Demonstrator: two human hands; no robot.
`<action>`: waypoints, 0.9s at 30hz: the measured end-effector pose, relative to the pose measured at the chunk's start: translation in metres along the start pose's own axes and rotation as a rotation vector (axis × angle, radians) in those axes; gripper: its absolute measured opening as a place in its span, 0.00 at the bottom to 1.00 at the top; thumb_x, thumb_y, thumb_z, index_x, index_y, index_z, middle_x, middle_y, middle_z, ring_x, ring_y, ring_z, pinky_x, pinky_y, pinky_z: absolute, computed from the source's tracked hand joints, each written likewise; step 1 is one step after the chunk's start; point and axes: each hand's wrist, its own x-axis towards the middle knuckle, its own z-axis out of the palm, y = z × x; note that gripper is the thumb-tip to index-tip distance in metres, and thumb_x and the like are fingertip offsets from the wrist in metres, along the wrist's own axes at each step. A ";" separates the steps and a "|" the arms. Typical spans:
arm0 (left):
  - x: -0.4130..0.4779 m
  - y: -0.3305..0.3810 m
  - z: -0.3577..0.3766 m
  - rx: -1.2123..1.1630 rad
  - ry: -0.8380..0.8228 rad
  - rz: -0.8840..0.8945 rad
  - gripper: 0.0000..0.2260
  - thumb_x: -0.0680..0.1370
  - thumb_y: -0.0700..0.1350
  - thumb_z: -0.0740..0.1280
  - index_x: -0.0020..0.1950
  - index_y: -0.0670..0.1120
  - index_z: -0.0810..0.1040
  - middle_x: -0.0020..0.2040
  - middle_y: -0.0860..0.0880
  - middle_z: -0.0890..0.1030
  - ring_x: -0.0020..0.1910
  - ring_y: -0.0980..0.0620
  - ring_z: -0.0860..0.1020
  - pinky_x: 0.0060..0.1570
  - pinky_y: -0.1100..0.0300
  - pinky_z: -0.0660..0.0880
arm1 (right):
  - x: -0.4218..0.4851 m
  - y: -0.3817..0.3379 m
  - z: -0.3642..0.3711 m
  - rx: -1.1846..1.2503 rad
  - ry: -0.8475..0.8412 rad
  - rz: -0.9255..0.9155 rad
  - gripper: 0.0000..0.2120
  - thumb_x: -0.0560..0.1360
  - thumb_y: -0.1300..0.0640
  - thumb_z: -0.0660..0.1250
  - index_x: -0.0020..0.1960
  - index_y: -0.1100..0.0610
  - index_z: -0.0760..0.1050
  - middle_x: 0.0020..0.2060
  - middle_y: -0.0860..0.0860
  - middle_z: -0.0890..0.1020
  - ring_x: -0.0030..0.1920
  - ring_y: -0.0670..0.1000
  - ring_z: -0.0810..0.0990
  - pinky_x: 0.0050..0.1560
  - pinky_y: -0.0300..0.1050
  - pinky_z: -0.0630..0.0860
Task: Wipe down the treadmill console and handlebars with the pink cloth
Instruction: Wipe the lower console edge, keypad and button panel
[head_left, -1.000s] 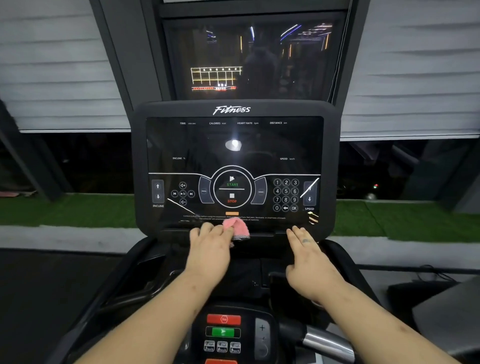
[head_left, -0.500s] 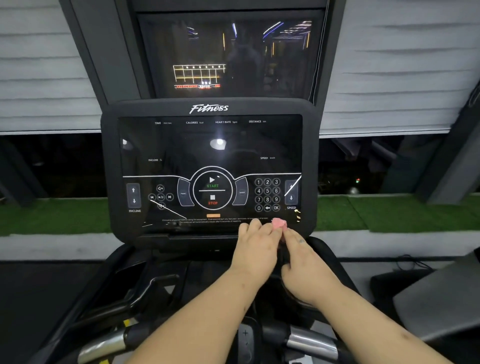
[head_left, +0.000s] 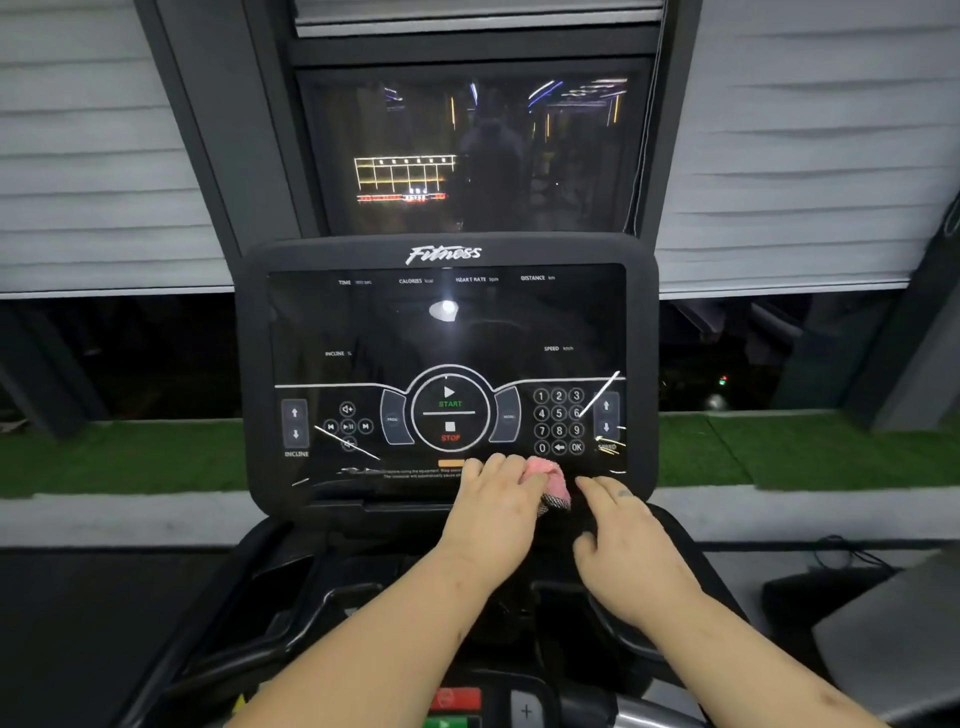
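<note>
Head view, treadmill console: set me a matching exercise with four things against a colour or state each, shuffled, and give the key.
Things
1. left hand
2. right hand
3. START label
4. STOP label

Colour or state
a. red
b. grips the pink cloth
c. green
d. holds nothing, fingers straight

Pairs: 1-b, 2-d, 3-c, 4-a
</note>
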 end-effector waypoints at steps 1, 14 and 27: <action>0.002 -0.009 -0.009 -0.002 0.031 -0.021 0.35 0.62 0.49 0.81 0.67 0.51 0.75 0.56 0.51 0.74 0.56 0.48 0.72 0.56 0.51 0.65 | 0.004 -0.006 -0.003 -0.003 0.034 -0.007 0.33 0.77 0.54 0.62 0.81 0.53 0.61 0.79 0.51 0.64 0.77 0.54 0.65 0.76 0.53 0.65; 0.071 -0.147 -0.136 0.148 0.470 -0.208 0.21 0.81 0.44 0.64 0.75 0.50 0.68 0.70 0.49 0.73 0.62 0.45 0.72 0.61 0.48 0.68 | 0.135 -0.127 -0.131 -0.210 0.314 -0.169 0.35 0.82 0.42 0.58 0.85 0.48 0.49 0.84 0.54 0.49 0.83 0.56 0.50 0.81 0.57 0.54; 0.098 -0.131 -0.107 0.160 0.408 -0.052 0.16 0.71 0.40 0.70 0.59 0.42 0.80 0.56 0.42 0.76 0.51 0.41 0.75 0.48 0.47 0.73 | 0.188 -0.143 -0.157 -0.342 0.165 -0.051 0.43 0.77 0.47 0.64 0.85 0.48 0.44 0.84 0.50 0.48 0.83 0.53 0.45 0.82 0.59 0.48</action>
